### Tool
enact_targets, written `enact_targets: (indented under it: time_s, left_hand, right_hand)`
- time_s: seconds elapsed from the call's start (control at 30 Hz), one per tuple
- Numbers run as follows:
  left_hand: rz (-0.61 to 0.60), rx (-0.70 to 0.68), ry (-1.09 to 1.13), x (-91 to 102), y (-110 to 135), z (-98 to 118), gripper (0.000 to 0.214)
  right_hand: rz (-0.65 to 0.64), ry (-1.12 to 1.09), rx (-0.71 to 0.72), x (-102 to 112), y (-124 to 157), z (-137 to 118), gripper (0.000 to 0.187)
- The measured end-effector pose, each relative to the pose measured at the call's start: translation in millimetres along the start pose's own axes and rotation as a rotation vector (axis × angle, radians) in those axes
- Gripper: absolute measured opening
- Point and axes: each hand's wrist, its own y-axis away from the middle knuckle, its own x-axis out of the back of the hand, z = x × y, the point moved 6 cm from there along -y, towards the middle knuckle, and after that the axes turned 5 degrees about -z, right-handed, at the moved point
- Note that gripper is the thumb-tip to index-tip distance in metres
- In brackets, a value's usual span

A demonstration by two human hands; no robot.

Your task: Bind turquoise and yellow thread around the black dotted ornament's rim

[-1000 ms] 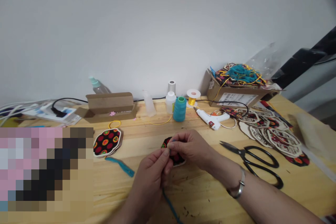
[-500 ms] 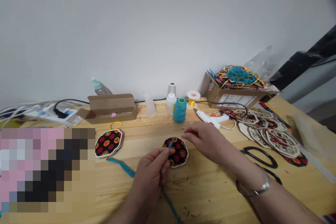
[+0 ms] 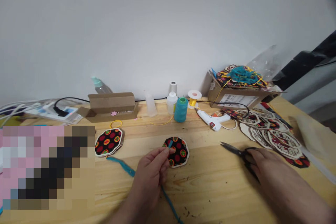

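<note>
My left hand (image 3: 154, 164) is closed in a pinch on a teal cord (image 3: 170, 201); a short end sticks up past the thumb, and a longer length trails down toward me. Just behind those fingers is a black, flower-patterned fabric piece (image 3: 181, 152) with a pale scalloped rim, partly covered by the hand. Whether the fingers also touch it, I cannot tell. Over to the right, my right hand (image 3: 270, 164) grips the black handles of a pair of scissors (image 3: 232, 148), blades pointing left on the table. Its fingertips are partly hidden.
Left of centre lies a stack of similar patterned pieces (image 3: 109, 141), with a teal tassel (image 3: 122, 166) below it. Behind are a teal thread cone (image 3: 180, 110), a white glue gun (image 3: 214, 119) and an open cardboard box (image 3: 112, 103). Patterned wooden pieces (image 3: 283, 140) spread at right.
My right hand has moved from beside the patterned piece to the right and nearer me, and has taken hold of the scissors. My left hand has stayed in place.
</note>
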Motion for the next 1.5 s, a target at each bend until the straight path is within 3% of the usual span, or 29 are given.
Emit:
enact_targets:
  time_s: [0.13, 0.33, 0.53, 0.67, 0.77, 0.83, 0.97, 1.07, 1.23, 1.5]
  left_hand:
    - [0.010, -0.007, -0.004, -0.8, -0.1, 2.2, 0.021]
    - [0.008, -0.015, -0.013, -0.7, -0.5, 2.4, 0.020]
    - [0.002, -0.026, -0.013, -1.1, -0.9, 2.7, 0.018]
    - [0.007, -0.008, -0.019, -0.5, -1.8, 1.1, 0.020]
    - [0.011, -0.012, -0.025, 0.8, -2.9, -0.2, 0.021]
    - [0.003, -0.024, -0.038, 1.3, -3.8, -0.6, 0.021]
    - [-0.012, -0.037, -0.043, 1.2, -4.2, -0.9, 0.021]
    - [-0.004, -0.051, -0.041, 1.0, -3.4, 0.3, 0.022]
    - [0.004, -0.066, -0.050, 0.4, -2.5, 1.8, 0.025]
    - [0.003, -0.076, -0.061, -4.1, 0.6, 6.6, 0.027]
  right_hand:
    - [-0.074, 0.006, -0.036, -6.0, 4.3, 4.2, 0.032]
    - [-0.073, 0.001, -0.040, -4.0, 5.9, 7.6, 0.031]
    - [-0.161, -0.191, -0.096, 5.0, 7.8, 5.5, 0.029]
    - [-0.212, -0.488, 0.038, 22.4, -4.3, -28.3, 0.025]
    - [-0.380, -0.776, 0.160, 30.5, -18.4, -66.7, 0.015]
    - [-0.442, -0.845, 0.224, 38.2, -29.7, -88.8, 0.016]
    - [-0.523, -0.754, 0.401, 53.2, -50.1, -118.3, 0.027]
    - [-0.638, -0.633, 0.463, 53.3, -57.4, -124.8, 0.032]
    - [-0.691, -0.544, 0.400, 44.4, -57.8, -117.4, 0.049]
    - [-0.758, -0.657, 0.378, 30.0, -54.8, -123.1, 0.049]
